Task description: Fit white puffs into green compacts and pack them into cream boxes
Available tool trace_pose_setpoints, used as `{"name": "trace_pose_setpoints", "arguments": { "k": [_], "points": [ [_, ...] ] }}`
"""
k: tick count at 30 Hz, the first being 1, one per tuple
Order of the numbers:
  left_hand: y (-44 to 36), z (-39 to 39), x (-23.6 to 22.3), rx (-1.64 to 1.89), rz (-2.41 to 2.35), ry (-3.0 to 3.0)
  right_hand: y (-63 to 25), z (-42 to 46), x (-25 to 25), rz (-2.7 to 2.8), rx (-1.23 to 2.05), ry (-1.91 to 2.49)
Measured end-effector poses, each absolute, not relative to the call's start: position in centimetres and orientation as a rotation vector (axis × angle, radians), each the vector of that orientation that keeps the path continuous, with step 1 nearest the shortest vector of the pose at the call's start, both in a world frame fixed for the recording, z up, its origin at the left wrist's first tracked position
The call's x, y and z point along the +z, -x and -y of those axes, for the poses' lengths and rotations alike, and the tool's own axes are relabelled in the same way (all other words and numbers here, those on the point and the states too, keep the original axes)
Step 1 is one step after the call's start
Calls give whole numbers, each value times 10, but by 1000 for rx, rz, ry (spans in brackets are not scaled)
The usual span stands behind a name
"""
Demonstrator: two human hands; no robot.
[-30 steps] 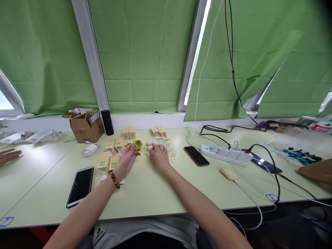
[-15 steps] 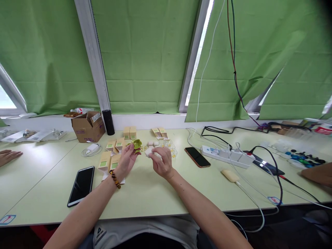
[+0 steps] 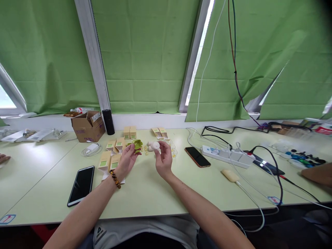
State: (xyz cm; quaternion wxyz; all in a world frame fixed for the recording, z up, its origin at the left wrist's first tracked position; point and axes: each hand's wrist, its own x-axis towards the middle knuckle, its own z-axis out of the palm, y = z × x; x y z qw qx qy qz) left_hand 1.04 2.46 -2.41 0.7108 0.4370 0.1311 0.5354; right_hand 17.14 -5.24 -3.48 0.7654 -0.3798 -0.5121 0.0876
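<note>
In the head view, my left hand (image 3: 126,160) is closed on a green petal-shaped piece (image 3: 137,144); something dark red shows beneath it at my fingertips. My right hand (image 3: 164,162) pinches a small white cylinder-like piece (image 3: 155,146), its round flat end turned towards me. Behind it lie pale pinkish-white pieces (image 3: 149,143), partly hidden by the hand. Small yellow squares (image 3: 146,153) rest on the table between my hands. Clear plastic pieces with yellow centres (image 3: 173,152) lie just beyond my right hand.
Several small tan boxes (image 3: 114,162) stand left of centre. A white-edged phone (image 3: 81,186) and another phone (image 3: 197,157) flank my arms. Further right are a power strip (image 3: 228,155) and cables. A carton (image 3: 87,128) and black cylinder (image 3: 108,122) stand back left. Other people's arms reach in at both sides.
My right hand has lifted the white piece off the table and turned it so its round end shows. My left hand stays put. The other person's hand at far left has drawn back.
</note>
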Motion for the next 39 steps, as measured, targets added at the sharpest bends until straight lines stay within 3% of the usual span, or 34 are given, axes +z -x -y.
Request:
{"name": "trace_pose_setpoints", "arguments": {
  "k": [7, 12, 31, 39],
  "points": [
    [-10, -26, -27, 1176, -304, -991, -180, 37, -37, 830, 708, 745],
    [-11, -26, -27, 1171, -305, -1007, -187, 30, -42, 740, 901, 672],
    [-11, -23, -24, 1136, -317, -1131, -177, 51, -29, 1144, 569, 814],
    [-10, -19, -21, 1090, -307, -1184, -176, 51, -22, 1026, 665, 750]
  ]
}}
